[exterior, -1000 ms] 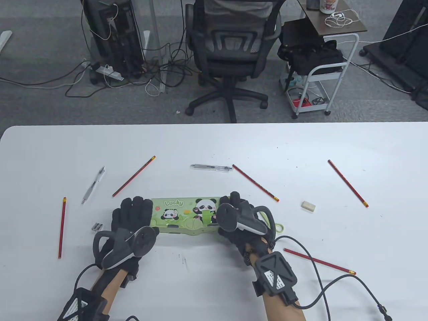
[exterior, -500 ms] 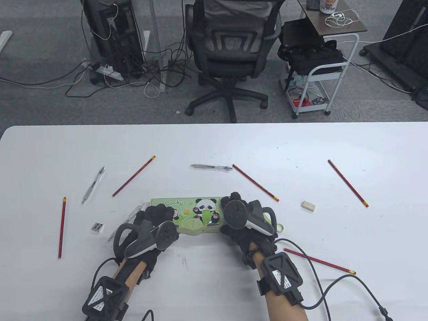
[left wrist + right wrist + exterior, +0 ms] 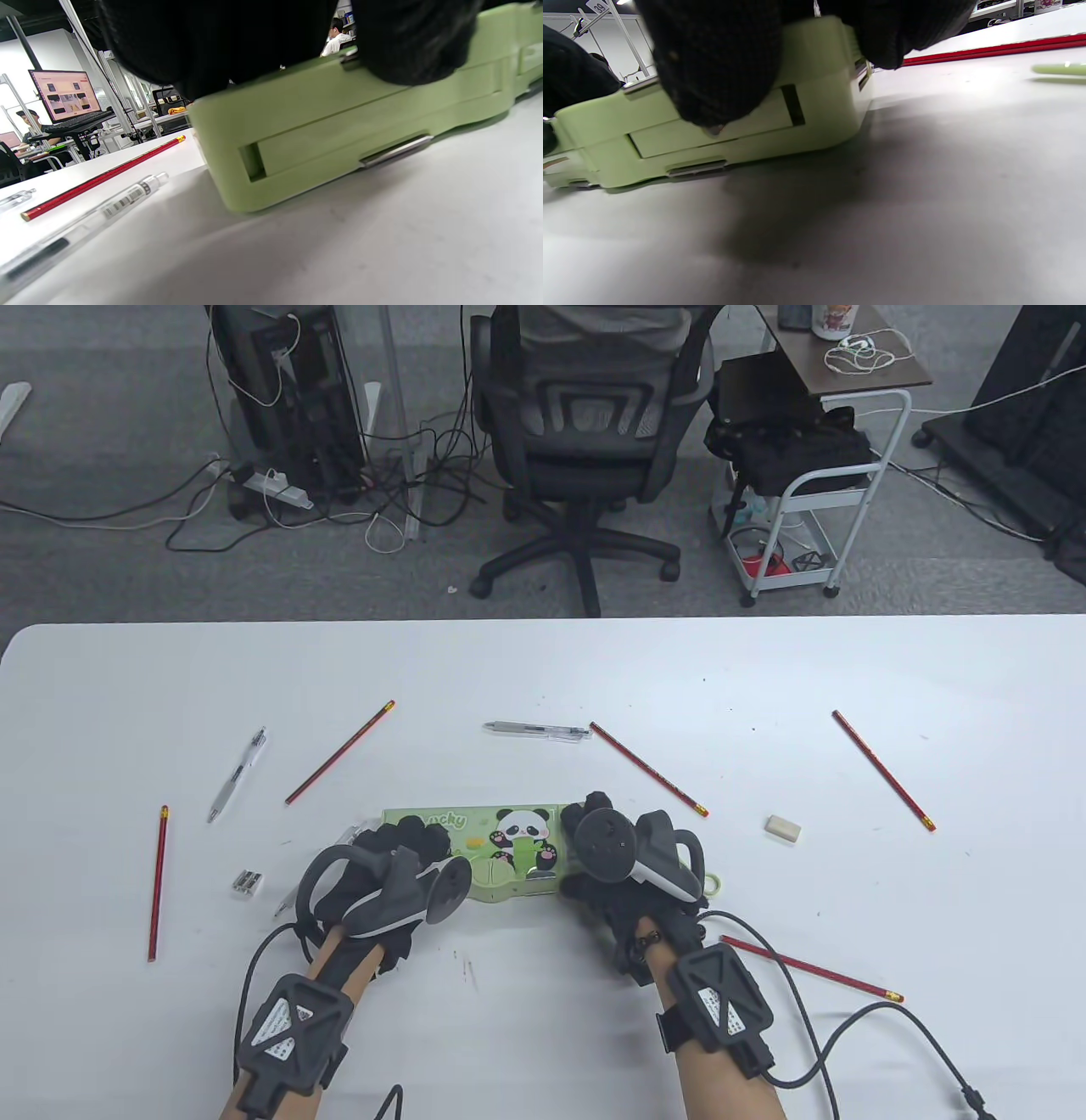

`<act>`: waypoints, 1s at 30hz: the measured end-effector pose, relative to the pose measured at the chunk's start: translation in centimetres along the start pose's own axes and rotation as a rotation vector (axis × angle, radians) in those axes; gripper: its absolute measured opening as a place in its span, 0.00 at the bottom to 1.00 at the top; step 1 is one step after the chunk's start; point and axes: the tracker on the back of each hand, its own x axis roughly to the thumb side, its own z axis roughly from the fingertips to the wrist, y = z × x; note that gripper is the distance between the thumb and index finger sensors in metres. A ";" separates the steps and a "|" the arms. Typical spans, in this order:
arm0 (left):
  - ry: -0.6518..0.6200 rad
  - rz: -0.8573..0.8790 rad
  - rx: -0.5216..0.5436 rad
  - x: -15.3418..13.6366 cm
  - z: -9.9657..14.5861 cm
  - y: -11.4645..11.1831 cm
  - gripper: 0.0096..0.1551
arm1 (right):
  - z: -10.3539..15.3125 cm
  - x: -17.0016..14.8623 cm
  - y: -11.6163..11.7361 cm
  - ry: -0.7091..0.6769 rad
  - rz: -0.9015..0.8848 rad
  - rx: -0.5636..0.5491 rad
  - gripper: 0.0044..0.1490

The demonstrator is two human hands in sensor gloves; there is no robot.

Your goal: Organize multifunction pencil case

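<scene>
A green panda pencil case (image 3: 501, 848) lies shut, flat on the white table (image 3: 543, 678). My left hand (image 3: 399, 848) rests on its left end; in the left wrist view the gloved fingers (image 3: 407, 46) press on the lid of the case (image 3: 322, 127). My right hand (image 3: 594, 848) grips the right end; in the right wrist view a finger (image 3: 712, 72) lies over the front wall of the case (image 3: 721, 127). Loose on the table are several red pencils (image 3: 339, 752), clear pens (image 3: 536, 729), a white eraser (image 3: 782, 828) and a metal sharpener (image 3: 247, 883).
A clear pen (image 3: 76, 224) and a red pencil (image 3: 106, 178) lie just left of the case. Another red pencil (image 3: 810, 969) lies right of my right wrist, near the glove cable (image 3: 814, 1027). An office chair (image 3: 585, 432) stands beyond the far edge.
My left hand slid right from beside the case onto its left end, now covering part of the "Lucky" print. A clear pen showed where it had been. My right hand barely moved.
</scene>
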 end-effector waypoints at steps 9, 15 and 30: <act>-0.001 0.012 0.008 -0.2 0.2 0.5 0.43 | -0.1 -0.2 -0.1 0.010 -0.029 -0.006 0.54; 0.046 0.118 0.058 -1.7 -0.2 2.5 0.37 | 0.0 -0.3 -0.1 0.010 -0.031 -0.016 0.54; 0.257 0.413 0.013 -6.8 -6.4 4.4 0.36 | 0.0 -0.6 -0.3 0.006 -0.059 0.010 0.53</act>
